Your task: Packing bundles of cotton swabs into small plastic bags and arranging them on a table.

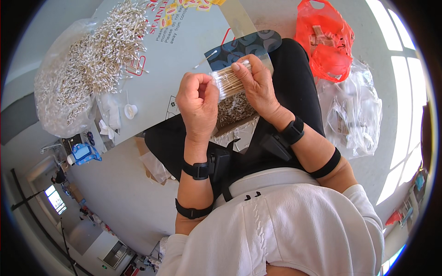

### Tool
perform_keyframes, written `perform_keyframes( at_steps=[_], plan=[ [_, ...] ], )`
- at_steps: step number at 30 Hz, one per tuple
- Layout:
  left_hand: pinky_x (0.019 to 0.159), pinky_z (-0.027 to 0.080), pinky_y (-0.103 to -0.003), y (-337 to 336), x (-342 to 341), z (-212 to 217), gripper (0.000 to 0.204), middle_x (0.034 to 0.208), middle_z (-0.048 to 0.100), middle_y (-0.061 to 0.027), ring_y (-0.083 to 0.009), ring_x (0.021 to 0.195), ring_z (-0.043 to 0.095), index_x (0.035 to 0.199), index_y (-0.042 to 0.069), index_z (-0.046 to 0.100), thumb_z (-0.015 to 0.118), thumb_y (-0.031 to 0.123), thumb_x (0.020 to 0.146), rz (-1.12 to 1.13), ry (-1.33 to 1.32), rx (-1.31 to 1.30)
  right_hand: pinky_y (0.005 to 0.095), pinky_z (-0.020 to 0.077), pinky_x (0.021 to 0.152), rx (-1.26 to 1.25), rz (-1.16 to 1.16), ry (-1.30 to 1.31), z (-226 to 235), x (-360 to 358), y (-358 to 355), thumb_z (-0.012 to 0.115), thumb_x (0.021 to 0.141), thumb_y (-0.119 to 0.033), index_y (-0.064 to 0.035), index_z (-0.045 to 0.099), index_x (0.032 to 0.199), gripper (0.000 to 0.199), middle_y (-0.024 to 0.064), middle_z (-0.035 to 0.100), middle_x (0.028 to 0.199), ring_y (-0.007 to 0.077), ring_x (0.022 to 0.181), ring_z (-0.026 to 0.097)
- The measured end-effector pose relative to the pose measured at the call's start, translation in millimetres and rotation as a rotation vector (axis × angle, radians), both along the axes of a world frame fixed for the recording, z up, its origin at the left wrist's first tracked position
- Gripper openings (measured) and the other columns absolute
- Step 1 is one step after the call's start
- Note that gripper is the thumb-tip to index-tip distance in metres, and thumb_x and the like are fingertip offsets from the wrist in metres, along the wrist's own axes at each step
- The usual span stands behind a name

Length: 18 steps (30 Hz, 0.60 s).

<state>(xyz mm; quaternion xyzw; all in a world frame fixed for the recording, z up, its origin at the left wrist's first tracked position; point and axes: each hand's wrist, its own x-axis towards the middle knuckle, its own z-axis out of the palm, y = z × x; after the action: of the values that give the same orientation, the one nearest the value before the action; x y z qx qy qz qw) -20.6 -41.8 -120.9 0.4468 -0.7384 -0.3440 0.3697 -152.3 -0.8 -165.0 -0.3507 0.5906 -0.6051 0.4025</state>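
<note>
Loose heap of cotton swabs is lying far left on the tabletop. Left hand is curling shut w/ fingers pinching the swab bundle end; right hand is wrapping around it, above the lap. Orange plastic bag is sitting at right.

The cotton swabs have tan sticks with white tips, same as the big loose pile. The card under them is dark navy with a lighter swirly pattern. The plastic bag is bright orange-red, the one next to it is clear. Wrist straps are black, shirt is white.
</note>
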Motion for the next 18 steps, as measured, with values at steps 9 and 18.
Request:
perform_keyframes(
  at_steps=[9,18],
  plan=[
    [0.047,0.036,-0.02,0,2,5,0.008,0.062,0.046,0.0017,-0.0059,0.052,0.041,0.076,0.002,0.051,0.058,0.001,0.081,0.02,0.071,0.19,0.0201,0.0375,0.06,0.006,0.075,-0.133,-10,1,-1,0.052,0.095,-0.031,-0.0014,0.055,0.089,0.03,-0.0035,0.05,0.071,0.0038,0.068,0.043],
    [0.046,0.03,-0.019,-6,15,8,0.006,0.063,0.046,0.0014,-0.0043,0.051,0.037,0.079,0.001,0.053,0.055,0.005,0.083,0.024,0.666,0.74,0.0212,0.0373,0.06,0.044,0.062,-0.498,-14,3,-4,0.052,0.095,-0.034,-0.0024,0.057,0.084,0.034,-0.0034,0.052,0.071,0.0043,0.067,0.042]
  ],
)
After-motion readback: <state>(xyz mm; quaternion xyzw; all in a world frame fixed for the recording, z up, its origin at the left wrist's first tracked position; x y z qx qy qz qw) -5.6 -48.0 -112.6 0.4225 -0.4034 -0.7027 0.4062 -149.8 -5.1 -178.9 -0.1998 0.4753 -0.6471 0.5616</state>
